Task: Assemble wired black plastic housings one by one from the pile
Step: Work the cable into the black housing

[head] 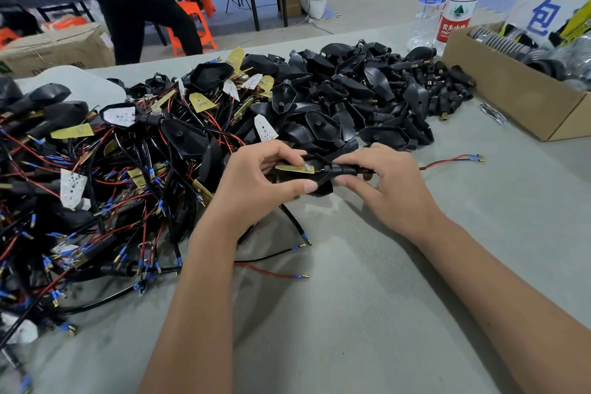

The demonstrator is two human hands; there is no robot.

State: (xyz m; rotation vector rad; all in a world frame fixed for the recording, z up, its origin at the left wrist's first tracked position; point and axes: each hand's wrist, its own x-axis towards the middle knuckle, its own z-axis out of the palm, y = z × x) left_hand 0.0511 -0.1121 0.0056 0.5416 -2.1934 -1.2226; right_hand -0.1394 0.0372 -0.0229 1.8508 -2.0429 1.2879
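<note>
Both hands meet at the table's middle over one black plastic housing. My left hand grips the housing's body, thumb underneath, fingers over a small yellow circuit board lying in it. My right hand pinches the housing's black stem. Red and black wires with blue-sleeved terminals trail right from the stem. A pile of empty black housings lies behind the hands. A tangled pile of wired boards and housings fills the left side.
An open cardboard box of parts stands at the right rear, two plastic bottles behind it. Loose wires lie near my left forearm. A small metal piece lies by the box. A person in black stands beyond the table.
</note>
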